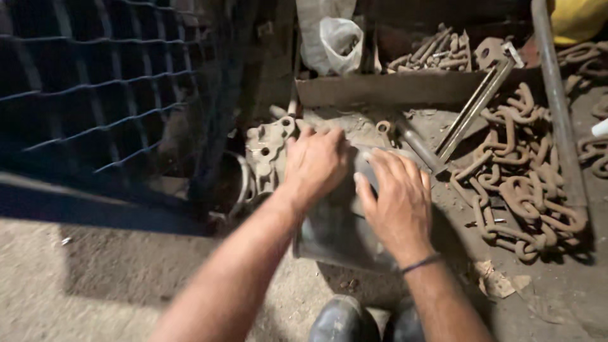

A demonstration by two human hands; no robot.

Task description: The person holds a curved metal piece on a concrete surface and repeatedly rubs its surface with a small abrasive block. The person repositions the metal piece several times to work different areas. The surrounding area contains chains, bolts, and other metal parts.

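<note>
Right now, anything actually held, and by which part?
Both hands lie on a dark flat metal piece: left hand at its upper left, right hand on top. A closed grip cannot be told.

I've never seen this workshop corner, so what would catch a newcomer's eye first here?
Both hands press flat on a dark metal plate on the floor at centre: the left hand at its top edge, the right hand beside it. To the right lies a heap of rusty heavy chain. Behind, a metal tray holds rusty bolts, and a blue wire mesh fills the left.
</note>
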